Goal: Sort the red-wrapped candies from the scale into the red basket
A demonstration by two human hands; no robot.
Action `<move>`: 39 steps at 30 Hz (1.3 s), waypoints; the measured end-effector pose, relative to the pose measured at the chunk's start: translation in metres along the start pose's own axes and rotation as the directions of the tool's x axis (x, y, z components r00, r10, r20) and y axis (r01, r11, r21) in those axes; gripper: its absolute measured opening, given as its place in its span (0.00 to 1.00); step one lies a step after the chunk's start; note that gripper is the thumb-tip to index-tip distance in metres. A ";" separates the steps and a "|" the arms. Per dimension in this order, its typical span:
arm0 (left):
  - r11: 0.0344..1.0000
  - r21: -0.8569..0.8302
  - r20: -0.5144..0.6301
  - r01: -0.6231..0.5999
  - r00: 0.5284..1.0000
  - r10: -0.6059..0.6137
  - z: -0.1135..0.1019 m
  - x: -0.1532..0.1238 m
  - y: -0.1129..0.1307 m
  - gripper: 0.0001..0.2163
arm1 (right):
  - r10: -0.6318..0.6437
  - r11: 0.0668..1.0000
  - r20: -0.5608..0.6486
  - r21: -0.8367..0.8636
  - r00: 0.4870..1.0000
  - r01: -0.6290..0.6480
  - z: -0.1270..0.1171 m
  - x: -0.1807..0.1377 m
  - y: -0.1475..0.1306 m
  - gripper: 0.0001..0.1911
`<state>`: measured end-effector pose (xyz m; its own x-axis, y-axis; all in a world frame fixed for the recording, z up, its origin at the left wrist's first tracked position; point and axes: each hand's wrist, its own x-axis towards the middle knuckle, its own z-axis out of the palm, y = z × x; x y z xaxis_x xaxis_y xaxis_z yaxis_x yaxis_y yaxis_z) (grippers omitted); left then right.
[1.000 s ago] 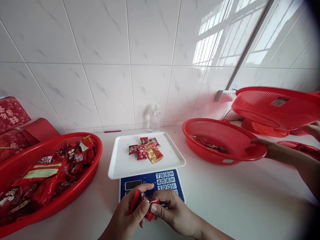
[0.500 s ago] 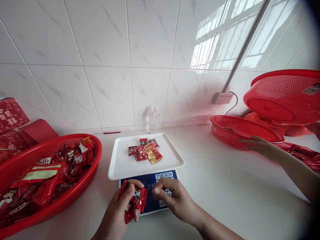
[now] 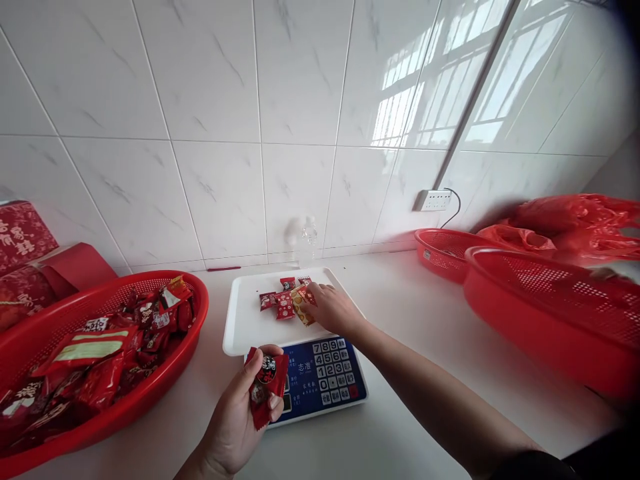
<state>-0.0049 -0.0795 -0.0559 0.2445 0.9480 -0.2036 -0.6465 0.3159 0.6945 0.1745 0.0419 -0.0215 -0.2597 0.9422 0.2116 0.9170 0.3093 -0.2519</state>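
Red snack packets (image 3: 270, 377) with black and white print are gripped in my left hand (image 3: 235, 407), in front of the scale's left side. My right hand (image 3: 333, 308) reaches over the white tray (image 3: 240, 333), its fingers closed at the right end of a yellow-and-red snack packet (image 3: 301, 308); the fingertips are partly hidden. Beside that packet lie several small red packets (image 3: 285, 305). The tray rests on a scale with a blue keypad panel (image 3: 310, 367).
A red basket (image 3: 197, 327) full of red packets stands at left, near red boxes (image 3: 30, 247). At right are a small red basket (image 3: 440, 260), a larger red basket (image 3: 540, 313) and red plastic bags (image 3: 575, 220). A clear bottle (image 3: 309, 240) is by the wall.
My right hand has moved from above the keypad forward onto the tray's packets. My left hand keeps its packets. At right, another person's raised basket has come down and their arm has drawn back.
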 end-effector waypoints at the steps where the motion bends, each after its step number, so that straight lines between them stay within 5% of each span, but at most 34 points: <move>1: 1.000 -0.001 -0.007 -0.006 1.000 0.006 0.000 0.000 0.000 0.15 | -0.007 1.000 -0.004 0.001 1.000 0.007 0.001 0.000 -0.003 0.15; 6: 1.000 0.011 -0.016 -0.019 1.000 0.019 0.003 -0.001 0.000 0.15 | -0.048 0.998 -0.064 0.047 0.997 0.052 -0.001 -0.005 -0.007 0.12; 11: 1.000 -0.005 -0.024 -0.011 1.000 0.011 0.003 -0.002 0.000 0.15 | -0.040 0.983 -0.324 0.155 0.945 0.095 -0.020 -0.023 0.015 0.09; 15: 1.000 0.007 -0.026 -0.003 1.000 0.003 0.001 -0.002 -0.002 0.14 | 0.102 0.994 -0.518 0.083 0.849 -0.069 -0.044 -0.040 0.054 0.11; 19: 1.000 0.013 -0.047 0.021 0.999 -0.020 -0.001 -0.001 -0.004 0.14 | 0.247 0.953 -0.568 -0.006 0.785 -0.303 -0.060 -0.054 0.099 0.14; 24: 1.000 0.021 -0.065 0.008 0.998 -0.007 -0.002 0.000 -0.005 0.14 | 0.376 0.880 -0.507 -0.067 0.776 -0.470 -0.057 -0.059 0.139 0.16; 28: 0.999 0.034 -0.046 0.005 0.999 -0.004 -0.002 -0.001 -0.005 0.14 | 0.437 0.876 -0.298 -0.071 0.849 -0.476 -0.044 -0.056 0.148 0.20; 33: 1.000 0.030 -0.054 -0.009 0.998 0.011 -0.002 -0.001 -0.003 0.14 | 0.363 0.931 0.000 -0.045 0.932 -0.363 -0.032 -0.052 0.128 0.21; 39: 1.000 0.023 -0.049 -0.007 0.999 0.008 -0.002 0.000 -0.002 0.14 | 0.292 0.952 -0.058 -0.077 0.955 -0.295 -0.026 -0.036 0.097 0.17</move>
<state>-0.0050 -0.0798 -0.0583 0.2033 0.9514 -0.2313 -0.6317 0.3080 0.7114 0.2804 0.0347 -0.0284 0.0369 0.9824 0.1830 0.9733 0.0062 -0.2293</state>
